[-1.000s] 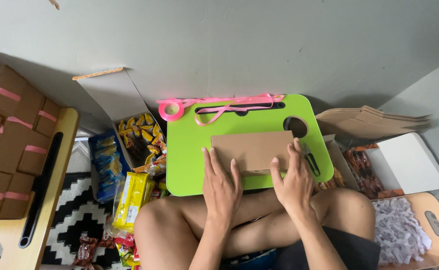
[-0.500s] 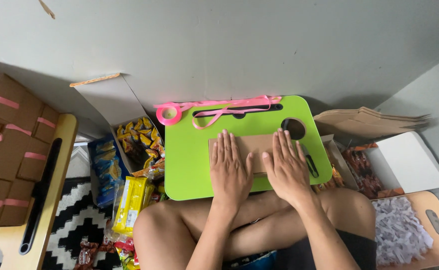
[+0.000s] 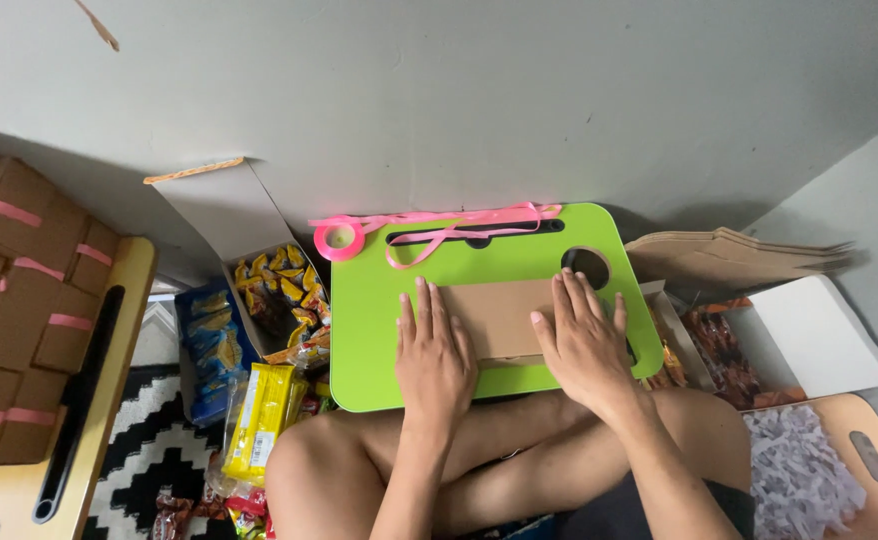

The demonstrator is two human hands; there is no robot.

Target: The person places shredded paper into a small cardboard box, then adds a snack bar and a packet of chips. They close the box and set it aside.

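A flat brown cardboard piece [image 3: 499, 312] lies on a bright green lap tray [image 3: 374, 330] that rests over my crossed legs. My left hand [image 3: 433, 352] lies flat, palm down, on the cardboard's left end. My right hand [image 3: 585, 342] presses flat on its right end, fingers spread. Neither hand grips anything. A roll of pink ribbon [image 3: 339, 238] sits at the tray's far left corner, and its loose ribbon [image 3: 459, 222] trails along the far edge.
An open box of snack packets [image 3: 279, 290] stands left of the tray, with yellow and blue packets [image 3: 259, 410] on the patterned rug. Brown boxes tied with pink ribbon [image 3: 19, 290] stack at far left. Flat cardboard sheets [image 3: 739, 255], an open white box [image 3: 809, 335] and shredded paper [image 3: 804, 480] lie right.
Both hands have slid forward from the near edge onto the top of the cardboard piece and now press flat on it. The cardboard has stayed in place on the tray.
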